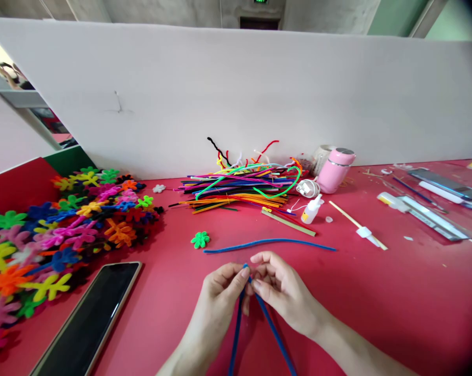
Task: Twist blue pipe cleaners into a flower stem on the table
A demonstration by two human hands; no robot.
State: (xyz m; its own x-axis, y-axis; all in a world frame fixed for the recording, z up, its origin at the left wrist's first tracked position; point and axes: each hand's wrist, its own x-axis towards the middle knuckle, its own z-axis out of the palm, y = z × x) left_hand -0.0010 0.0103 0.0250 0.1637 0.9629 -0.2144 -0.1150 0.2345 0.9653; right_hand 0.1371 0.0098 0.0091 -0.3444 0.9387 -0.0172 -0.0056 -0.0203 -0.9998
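Left hand (pixel 223 287) and right hand (pixel 285 295) come together over the red surface (pixel 173 313), nearly fingertip to fingertip, each pinching fuzzy blue stem between thumb and fingers. Two legs hang from that meeting point: the left leg (pixel 237 334) drops almost straight toward the wearer, while the right leg (pixel 273 329) slants down and out to the right, so the pair opens like an upturned V. A short tip shows above the left thumb. Whether the legs are one folded stem or two separate ones, I cannot tell; the fingers cover the join.

Just beyond the fingertips lies a loose blue stem (pixel 269 242), untouched, its long axis running left to right and bowing slightly, so it lies crosswise to both held legs. Its middle is nearest the right hand, whose raised forefinger sits just short of it; the left hand is a little farther back. Near the loose stem's left end sits a green flower (pixel 200 239), and well behind it is a heap of coloured stems (pixel 236 188).
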